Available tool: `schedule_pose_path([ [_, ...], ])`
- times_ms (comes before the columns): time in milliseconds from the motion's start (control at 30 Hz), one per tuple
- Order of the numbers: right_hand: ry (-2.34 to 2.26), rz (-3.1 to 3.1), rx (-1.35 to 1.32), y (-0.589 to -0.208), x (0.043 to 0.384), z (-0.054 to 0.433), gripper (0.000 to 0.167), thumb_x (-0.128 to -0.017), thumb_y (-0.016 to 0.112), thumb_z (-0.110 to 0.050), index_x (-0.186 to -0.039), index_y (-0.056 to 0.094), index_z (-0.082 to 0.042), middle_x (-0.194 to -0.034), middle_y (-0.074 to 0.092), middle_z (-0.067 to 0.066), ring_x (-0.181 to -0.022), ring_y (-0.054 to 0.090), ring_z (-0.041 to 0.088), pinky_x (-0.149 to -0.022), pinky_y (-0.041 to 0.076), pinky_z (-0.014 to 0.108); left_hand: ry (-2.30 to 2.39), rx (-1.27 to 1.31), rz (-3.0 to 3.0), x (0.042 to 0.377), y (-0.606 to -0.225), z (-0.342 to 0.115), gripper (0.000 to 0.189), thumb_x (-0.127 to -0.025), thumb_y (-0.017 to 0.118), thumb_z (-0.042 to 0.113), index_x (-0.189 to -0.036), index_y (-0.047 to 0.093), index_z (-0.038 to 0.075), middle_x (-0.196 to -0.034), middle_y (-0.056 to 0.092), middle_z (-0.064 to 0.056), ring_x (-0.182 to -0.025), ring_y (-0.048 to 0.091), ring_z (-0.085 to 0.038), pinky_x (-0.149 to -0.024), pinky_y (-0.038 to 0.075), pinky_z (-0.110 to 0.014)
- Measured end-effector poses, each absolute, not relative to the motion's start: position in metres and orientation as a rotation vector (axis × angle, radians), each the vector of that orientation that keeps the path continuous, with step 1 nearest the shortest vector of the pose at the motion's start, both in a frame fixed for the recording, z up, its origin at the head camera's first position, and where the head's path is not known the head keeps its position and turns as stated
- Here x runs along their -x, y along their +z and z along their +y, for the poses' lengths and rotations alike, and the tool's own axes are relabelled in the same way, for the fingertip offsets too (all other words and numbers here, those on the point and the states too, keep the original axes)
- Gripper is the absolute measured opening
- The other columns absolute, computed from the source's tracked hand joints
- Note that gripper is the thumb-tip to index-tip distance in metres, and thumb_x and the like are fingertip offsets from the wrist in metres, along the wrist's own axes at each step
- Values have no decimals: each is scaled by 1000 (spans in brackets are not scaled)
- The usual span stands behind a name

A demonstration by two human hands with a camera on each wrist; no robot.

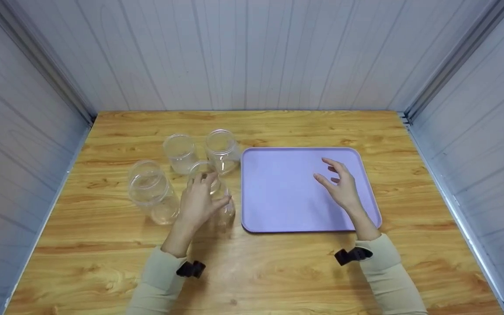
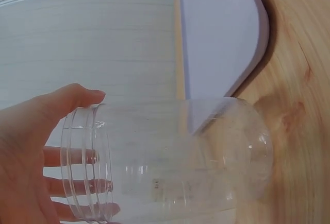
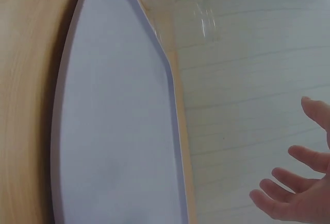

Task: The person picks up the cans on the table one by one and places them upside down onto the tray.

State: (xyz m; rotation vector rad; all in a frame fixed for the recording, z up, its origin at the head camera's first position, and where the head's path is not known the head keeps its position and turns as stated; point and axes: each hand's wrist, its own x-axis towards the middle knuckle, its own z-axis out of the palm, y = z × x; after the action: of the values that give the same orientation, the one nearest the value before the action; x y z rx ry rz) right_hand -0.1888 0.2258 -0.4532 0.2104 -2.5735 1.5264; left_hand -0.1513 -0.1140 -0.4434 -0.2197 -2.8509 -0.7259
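My left hand (image 1: 197, 199) grips a clear jar (image 2: 170, 157) around its ringed rim. In the left wrist view the thumb lies on one side and the fingers show through the plastic on the other. The jar stands upright on the table, left of a lilac tray (image 1: 295, 188). Over the right part of the tray hovers my right hand (image 1: 341, 186), fingers spread and relaxed, holding nothing.
Three more clear jars stand by the left hand: one at its left (image 1: 149, 186), a shorter jar (image 1: 180, 154) behind, and another jar (image 1: 222, 151) near the tray's back left corner. Panel walls (image 1: 243, 52) enclose the wooden table (image 1: 274, 271).
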Motion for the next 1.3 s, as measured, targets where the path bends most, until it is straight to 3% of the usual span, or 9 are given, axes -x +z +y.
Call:
schedule_pose_path([
  [267,1699,-2536,-206,-433,167,205,48,-83,61,-10,-125,43,7,-127,41,23,-111,41,37,-87,39,51,-854,189,-2707,141,-443,-111,64,-68,72,40,-119,52,7,-112,49,-12,-99,48,-31,-74,45,-44],
  [600,1844,-2462,-236,-444,162,194,45,-84,60,-5,-124,44,7,-126,43,23,-110,44,34,-86,40,49,-985,188,-2446,140,-454,-100,66,-69,71,41,-120,50,4,-112,50,-13,-100,48,-28,-80,45,-42],
  [900,1932,-2435,-283,-451,159,185,42,-84,58,-5,-123,45,6,-125,45,19,-108,47,32,-79,46,30,-1127,180,-2324,144,-471,-92,62,-73,69,38,-121,49,4,-112,49,-13,-105,45,-26,-88,40,-42],
  [1167,2126,-2317,-369,-475,167,186,45,-83,59,-3,-125,44,4,-126,44,16,-110,45,34,-81,46,28,-1374,193,-2285,145,-479,-82,57,-78,65,33,-123,46,4,-110,48,-12,-93,49,-23,-64,50,-35],
  [1300,2177,-2267,-481,-482,167,184,49,-83,59,-1,-127,41,5,-129,41,17,-111,44,33,-84,45,31,-1469,219,-2270,143,-481,-77,54,-80,63,32,-124,44,7,-111,48,-13,-94,48,-23,-63,50,-39],
])
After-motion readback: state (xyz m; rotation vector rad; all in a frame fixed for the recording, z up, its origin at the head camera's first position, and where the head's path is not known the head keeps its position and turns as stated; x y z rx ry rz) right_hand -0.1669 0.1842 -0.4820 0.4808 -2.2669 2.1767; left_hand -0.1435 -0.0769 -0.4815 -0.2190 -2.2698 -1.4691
